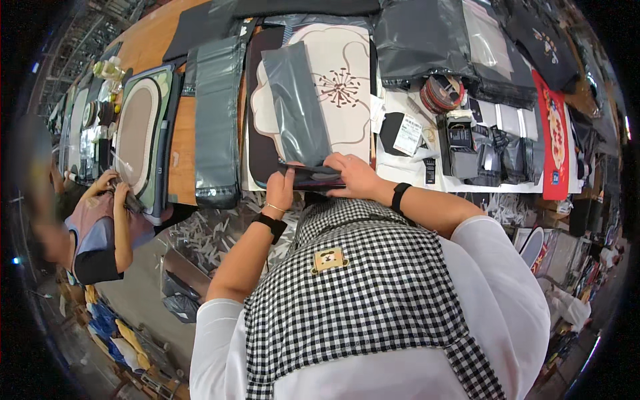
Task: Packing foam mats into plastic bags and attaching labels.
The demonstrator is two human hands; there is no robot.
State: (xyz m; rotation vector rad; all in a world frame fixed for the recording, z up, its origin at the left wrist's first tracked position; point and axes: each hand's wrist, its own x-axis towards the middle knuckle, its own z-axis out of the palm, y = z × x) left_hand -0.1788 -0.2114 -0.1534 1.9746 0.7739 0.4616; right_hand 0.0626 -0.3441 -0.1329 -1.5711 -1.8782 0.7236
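Observation:
A grey plastic mailing bag [295,100] lies lengthwise over a cream flower-shaped mat [347,53] with a dark red blossom print. The mat rests on a stack with dark edges. At the bag's near end, a dark folded strip shows between my hands. My left hand [280,192] is closed, pinching the left corner of that end. My right hand [355,175] grips the right corner, with its fingers bent over the edge. What lies under the fingers is partly hidden.
Stacked grey bags [217,127] lie left of the mat. To the right are a tape roll [443,93], a white label [407,137], small dark packets [460,137] and a red printed sheet [551,133]. A co-worker's hands [113,183] are beside oval mats [141,127] at left. Paper shreds cover the floor.

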